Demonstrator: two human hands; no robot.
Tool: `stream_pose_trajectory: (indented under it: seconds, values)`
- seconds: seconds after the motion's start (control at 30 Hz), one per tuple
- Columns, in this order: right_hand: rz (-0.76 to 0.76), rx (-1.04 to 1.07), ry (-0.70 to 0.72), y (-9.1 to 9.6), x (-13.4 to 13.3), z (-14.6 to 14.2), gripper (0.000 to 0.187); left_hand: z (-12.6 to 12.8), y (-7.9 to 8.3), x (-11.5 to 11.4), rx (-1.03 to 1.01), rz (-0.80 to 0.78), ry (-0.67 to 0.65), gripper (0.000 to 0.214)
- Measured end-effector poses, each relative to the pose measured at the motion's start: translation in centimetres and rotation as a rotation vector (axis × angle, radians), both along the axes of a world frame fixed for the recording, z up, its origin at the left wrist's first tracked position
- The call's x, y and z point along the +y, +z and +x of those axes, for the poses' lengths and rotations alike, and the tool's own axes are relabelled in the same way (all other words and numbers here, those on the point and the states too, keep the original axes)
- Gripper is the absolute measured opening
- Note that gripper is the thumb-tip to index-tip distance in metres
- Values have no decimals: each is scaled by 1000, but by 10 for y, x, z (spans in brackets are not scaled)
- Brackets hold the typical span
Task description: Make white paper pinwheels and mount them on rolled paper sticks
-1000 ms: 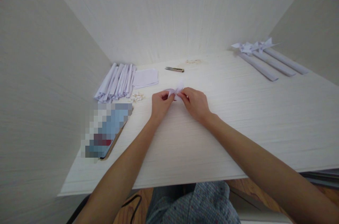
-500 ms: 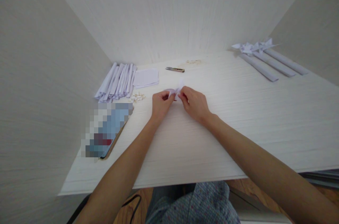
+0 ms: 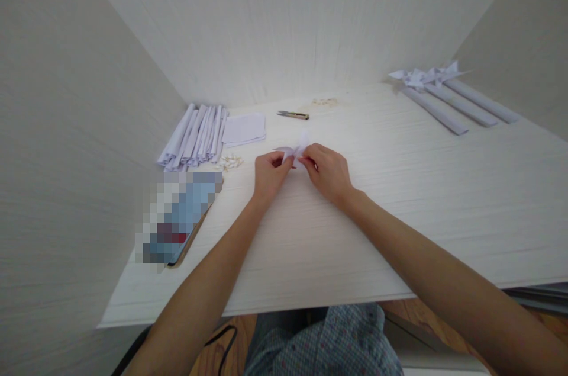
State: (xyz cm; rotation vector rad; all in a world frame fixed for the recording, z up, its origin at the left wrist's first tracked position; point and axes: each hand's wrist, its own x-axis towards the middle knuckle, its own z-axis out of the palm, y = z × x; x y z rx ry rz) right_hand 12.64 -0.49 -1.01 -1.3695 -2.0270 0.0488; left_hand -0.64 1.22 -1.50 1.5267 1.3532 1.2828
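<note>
Both hands meet over the middle of the white table, pinching one small piece of folded white paper. My left hand has its thumb and fingers closed on the left side of the paper. From the right, my right hand grips it between thumb and forefinger. Thin paper points stick out to the left and upward, while the centre is partly covered by the fingertips. Beyond the hands lie small thread snips, and a stack of square white paper sheets is behind my left hand.
Rolled paper tubes lie bundled at the left, beside a small pile of white bits. A blurred-out phone is nearer. Paper tubes topped with pinwheel-like folds rest back right. Tan bits lie near the back wall.
The upward paper point shows a little more above the fingers. My right-hand fingers have shifted very slightly; both hands keep their hold on the paper.
</note>
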Motion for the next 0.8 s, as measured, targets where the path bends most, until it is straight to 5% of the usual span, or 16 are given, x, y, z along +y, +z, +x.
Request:
stream_pose_trajectory:
  seconds: [0.8]
  values:
    - [-34, 137, 1, -4, 7, 2, 18, 1, 4, -2, -32, 5, 44, 14]
